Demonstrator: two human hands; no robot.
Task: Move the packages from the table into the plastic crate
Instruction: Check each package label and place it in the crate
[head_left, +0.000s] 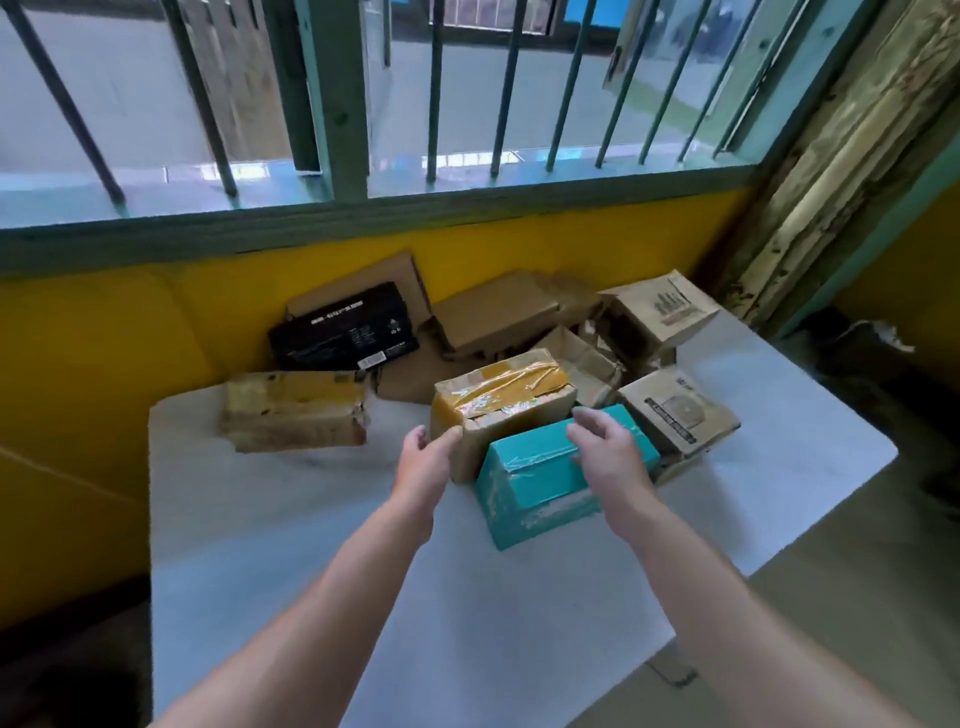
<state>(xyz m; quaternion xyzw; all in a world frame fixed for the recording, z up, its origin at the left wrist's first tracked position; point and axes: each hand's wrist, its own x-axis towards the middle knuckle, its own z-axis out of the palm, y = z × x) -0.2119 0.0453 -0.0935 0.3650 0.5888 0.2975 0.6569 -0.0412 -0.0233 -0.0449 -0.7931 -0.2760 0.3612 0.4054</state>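
Observation:
Several packages lie on a white table (270, 525) under a barred window. A brown box wrapped in yellow tape (501, 402) sits in the middle, with a teal box (540, 478) leaning against its front right. My left hand (423, 460) reaches to the taped box's left front corner, thumb touching it, fingers relaxed. My right hand (605, 449) hovers over the teal box's top, fingers loosely spread, holding nothing. No plastic crate is in view.
A battered brown box (293, 410) lies at the left. A black box (343, 327) and several brown cartons (493, 314) pile against the yellow wall (104, 332). A printed carton (678, 410) stands right of the teal box. Bare floor shows at lower right.

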